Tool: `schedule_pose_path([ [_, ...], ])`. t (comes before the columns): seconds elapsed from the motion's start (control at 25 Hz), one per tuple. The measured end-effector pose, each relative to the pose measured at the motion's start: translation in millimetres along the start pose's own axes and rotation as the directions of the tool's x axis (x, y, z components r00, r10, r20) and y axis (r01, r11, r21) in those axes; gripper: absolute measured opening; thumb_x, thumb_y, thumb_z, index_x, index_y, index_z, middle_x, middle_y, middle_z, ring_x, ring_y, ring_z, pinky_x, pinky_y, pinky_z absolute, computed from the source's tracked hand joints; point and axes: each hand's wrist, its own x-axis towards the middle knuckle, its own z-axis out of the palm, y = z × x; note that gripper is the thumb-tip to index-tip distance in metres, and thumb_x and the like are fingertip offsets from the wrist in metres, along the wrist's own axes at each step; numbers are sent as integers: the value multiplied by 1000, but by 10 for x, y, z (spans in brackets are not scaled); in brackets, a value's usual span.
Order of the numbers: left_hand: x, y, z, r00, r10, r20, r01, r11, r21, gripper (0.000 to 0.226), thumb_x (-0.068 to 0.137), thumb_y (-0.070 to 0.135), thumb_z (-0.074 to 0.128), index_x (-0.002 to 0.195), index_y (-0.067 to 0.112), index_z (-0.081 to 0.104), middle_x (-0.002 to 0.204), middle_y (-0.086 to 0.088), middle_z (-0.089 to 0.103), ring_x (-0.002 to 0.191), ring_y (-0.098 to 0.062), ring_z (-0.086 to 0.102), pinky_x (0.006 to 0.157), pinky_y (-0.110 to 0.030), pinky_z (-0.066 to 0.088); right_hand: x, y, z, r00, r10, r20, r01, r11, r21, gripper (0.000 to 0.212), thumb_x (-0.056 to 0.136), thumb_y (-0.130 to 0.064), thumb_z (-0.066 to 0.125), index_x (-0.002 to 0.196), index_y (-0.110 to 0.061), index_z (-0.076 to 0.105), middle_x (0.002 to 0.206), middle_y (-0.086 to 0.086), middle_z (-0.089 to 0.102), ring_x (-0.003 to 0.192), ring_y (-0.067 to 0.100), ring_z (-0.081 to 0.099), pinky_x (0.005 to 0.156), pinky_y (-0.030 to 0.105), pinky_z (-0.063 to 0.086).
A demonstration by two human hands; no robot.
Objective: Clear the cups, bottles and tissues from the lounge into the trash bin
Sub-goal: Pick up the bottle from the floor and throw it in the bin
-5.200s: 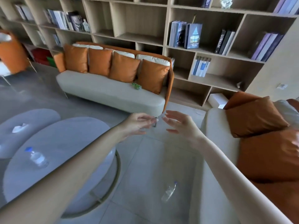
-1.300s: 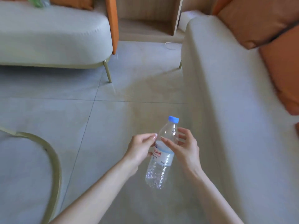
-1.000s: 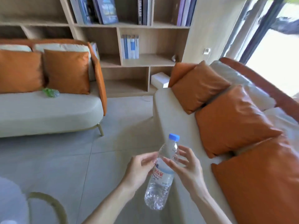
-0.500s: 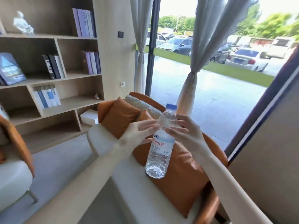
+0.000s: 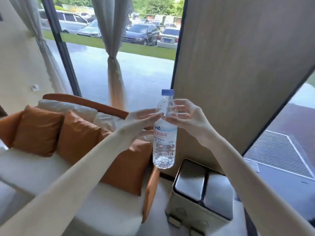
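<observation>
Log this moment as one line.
water bottle: upright, capped, held between left hand and right hand | trash bin: below, both lids closed | drop: pending

Water bottle held upright, trash bin below it.
The clear plastic water bottle [image 5: 164, 133], with a blue cap and a white-and-blue label in red print, hangs upright in the air, pinched at its shoulder between the left hand [image 5: 144, 118] and right hand [image 5: 185, 116]. The beige trash bin [image 5: 201, 206] stands lower right, both silver lids down.
</observation>
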Motion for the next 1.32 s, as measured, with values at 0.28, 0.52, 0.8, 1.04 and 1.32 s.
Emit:
schedule_pose_path([
  [0.28,449,-120,1331,986,-9,167,10,1000,-8,37,88,22,67,123,12,65,117,-7,72,107,-20,69,77,-25,59,-316,534,-1279,986,94,-140,-102,994,-46,52,73,-23,81,118,-27,55,107,-12,65,97,3,65,79,19,55],
  [0.52,767,-261,1783,969,-27,246,22,1000,22,44,81,32,69,122,16,67,114,-3,74,105,-17,70,87,-35,58,-353,911,-1739,963,178,-202,-188,982,-30,57,74,-23,80,125,-18,56,118,-2,68,106,12,66,90,31,55],
  [0.8,1304,-265,1686,934,-89,345,53,992,113,53,73,46,70,117,17,69,110,0,75,105,-15,70,89,-37,57,-66,1176,-1681,926,292,-241,-295,955,23,56,73,-30,79,124,-17,59,112,2,71,101,13,69,88,35,57],
  [1.04,1784,-215,1452,884,-133,449,18,968,251,47,83,41,71,120,14,65,112,-3,74,104,-14,70,91,-40,57,207,1274,-1506,898,321,-301,-325,945,38,51,75,-25,80,120,-21,59,108,1,71,101,11,69,85,34,59],
  [1.32,2183,-340,1393,847,-171,503,29,960,277,46,82,36,74,120,12,63,113,-7,72,104,-18,70,93,-44,56,460,1471,-1461,872,356,-337,-383,924,-16,49,72,-24,83,117,-19,63,109,-9,71,102,3,67,95,33,54],
])
